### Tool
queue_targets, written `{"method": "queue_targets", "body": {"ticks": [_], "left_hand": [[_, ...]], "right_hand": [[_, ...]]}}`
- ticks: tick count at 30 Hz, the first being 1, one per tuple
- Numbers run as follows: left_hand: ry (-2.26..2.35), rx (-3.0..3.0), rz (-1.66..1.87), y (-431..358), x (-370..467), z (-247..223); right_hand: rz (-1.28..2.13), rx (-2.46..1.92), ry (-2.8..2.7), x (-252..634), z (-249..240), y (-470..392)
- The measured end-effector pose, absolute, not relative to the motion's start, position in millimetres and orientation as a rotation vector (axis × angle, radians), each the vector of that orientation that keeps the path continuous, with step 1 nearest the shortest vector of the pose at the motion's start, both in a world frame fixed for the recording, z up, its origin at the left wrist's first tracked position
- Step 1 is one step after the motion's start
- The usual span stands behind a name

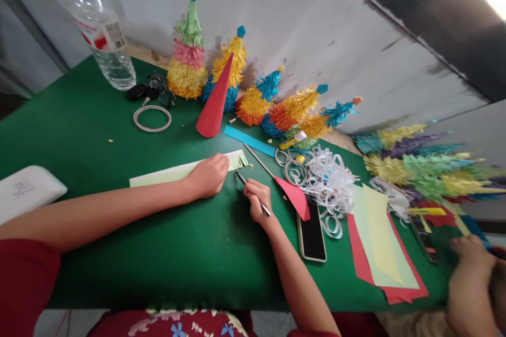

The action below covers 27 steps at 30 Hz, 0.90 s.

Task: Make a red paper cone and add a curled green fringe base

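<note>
A pale green paper strip (176,171) with a white edge lies across the green table, its right end cut into a short fringe. My left hand (209,175) rests on the strip near that end, fingers curled together and pressing it down. Just right of it, my right hand (258,200) is closed around a slim dark pen (240,178), whose tip points at the fringed end without touching it. Behind the strip stands a plain red paper cone (217,102). A blue paper strip (249,140) and a thin stick (259,159) lie beyond my hands.
Fringed paper trees (187,58) line the wall. White curled ribbon (328,179), a phone (312,237) and paper sheets (379,237) lie to the right. A water bottle (106,37), keys (152,87) and a white box (29,192) are left. Another person's hand (472,255) is far right.
</note>
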State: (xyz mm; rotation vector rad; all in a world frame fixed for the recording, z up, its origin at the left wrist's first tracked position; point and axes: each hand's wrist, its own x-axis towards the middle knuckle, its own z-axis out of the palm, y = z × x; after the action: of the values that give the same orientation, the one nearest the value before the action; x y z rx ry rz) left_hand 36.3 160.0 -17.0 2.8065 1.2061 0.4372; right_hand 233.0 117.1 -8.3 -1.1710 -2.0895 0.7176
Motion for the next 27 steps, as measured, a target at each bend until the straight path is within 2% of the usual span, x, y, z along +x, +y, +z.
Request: {"method": "queue_targets", "body": {"ticks": [10,18,27], "left_hand": [[1.207,2.809,0.437,159.5,34.8,-17.5],[1.196,2.836,0.471,157.6,35.7,-22.3],[1.172,2.908,0.456,156.9,38.0,-18.8]], "right_hand": [[0.754,-1.167,-2.059,235.0,-8.6,118.3],[0.808,-1.139,-1.828,238.6,-19.3,131.4],[0.672,-1.04,-2.093,215.1,-11.9,165.8]]}}
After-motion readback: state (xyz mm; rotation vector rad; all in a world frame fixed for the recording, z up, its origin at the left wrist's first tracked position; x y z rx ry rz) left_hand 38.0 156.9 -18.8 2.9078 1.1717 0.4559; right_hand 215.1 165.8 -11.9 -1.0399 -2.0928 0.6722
